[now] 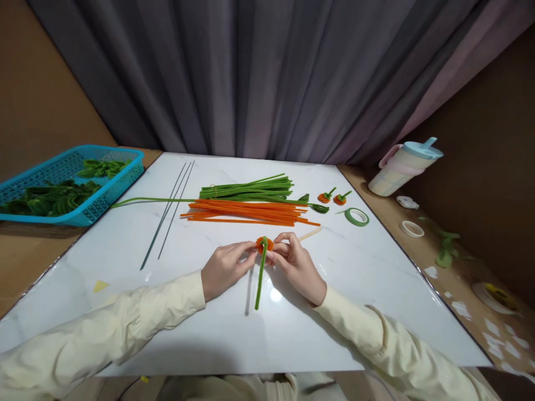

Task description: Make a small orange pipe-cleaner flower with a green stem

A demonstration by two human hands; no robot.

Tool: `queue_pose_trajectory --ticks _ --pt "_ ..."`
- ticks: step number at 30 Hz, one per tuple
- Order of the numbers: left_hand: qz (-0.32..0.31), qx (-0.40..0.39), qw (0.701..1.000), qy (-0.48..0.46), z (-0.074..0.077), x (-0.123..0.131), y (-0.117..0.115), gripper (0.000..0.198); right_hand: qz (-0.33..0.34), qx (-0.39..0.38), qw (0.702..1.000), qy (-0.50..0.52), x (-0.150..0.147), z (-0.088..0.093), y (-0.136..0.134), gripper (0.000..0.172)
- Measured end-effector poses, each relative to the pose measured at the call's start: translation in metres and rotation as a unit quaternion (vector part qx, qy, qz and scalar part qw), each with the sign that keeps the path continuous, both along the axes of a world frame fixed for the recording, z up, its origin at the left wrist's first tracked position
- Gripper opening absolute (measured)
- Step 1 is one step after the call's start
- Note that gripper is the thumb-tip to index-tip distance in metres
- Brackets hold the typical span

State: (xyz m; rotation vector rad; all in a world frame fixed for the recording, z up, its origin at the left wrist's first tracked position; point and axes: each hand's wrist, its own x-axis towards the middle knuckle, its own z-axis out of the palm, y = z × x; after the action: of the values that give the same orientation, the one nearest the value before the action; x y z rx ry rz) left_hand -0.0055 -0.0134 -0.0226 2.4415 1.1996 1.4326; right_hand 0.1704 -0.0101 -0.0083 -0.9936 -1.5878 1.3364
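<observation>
Between my two hands is a small orange pipe-cleaner pumpkin [259,245] with a long green pipe-cleaner stem [259,281] hanging toward me. My left hand [229,267] pinches its left edge, and my right hand [298,266] pinches its right edge, fingers closed on both sides. Just beyond lies a bundle of orange pipe cleaners [246,211], with a bundle of green pipe cleaners [246,189] behind it. Two finished-looking orange pumpkins with short green stems, one [324,197] beside the other [340,199], rest at the back right. A thin wooden stick [310,234] lies beyond my right hand.
A blue basket [90,214] of green pipe-cleaner pieces stands at left. Dark thin wires [165,217] lie near it. Green tape [357,217] lies at right. Past the board's right edge are a tumbler [397,170], a white ring [412,229] and paper scraps [462,309].
</observation>
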Motion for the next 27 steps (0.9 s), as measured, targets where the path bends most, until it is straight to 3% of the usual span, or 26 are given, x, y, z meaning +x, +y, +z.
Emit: queue_pose_trajectory --ticks 6,11,17,21,27 --pt "-0.007 0.025 1.000 0.012 0.001 0.000 -0.002 0.010 -0.020 -0.002 1.000 0.015 -0.001 -0.002 -0.004 0.019" --pt "-0.011 0.038 0.999 0.024 0.000 0.000 -0.003 0.009 -0.006 -0.029 0.998 0.051 0.000 -0.001 -0.003 0.028" --pt "0.005 0.022 1.000 -0.003 0.000 -0.001 0.000 0.008 0.072 -0.161 0.973 0.149 0.005 0.003 0.009 0.039" --pt "0.008 0.015 1.000 -0.011 -0.001 -0.002 0.001 0.009 0.173 -0.276 0.931 0.165 0.012 0.004 0.017 0.030" --pt "-0.018 0.040 0.999 0.013 0.001 -0.003 0.000 0.013 0.170 -0.308 0.918 0.182 0.015 0.006 0.020 0.030"
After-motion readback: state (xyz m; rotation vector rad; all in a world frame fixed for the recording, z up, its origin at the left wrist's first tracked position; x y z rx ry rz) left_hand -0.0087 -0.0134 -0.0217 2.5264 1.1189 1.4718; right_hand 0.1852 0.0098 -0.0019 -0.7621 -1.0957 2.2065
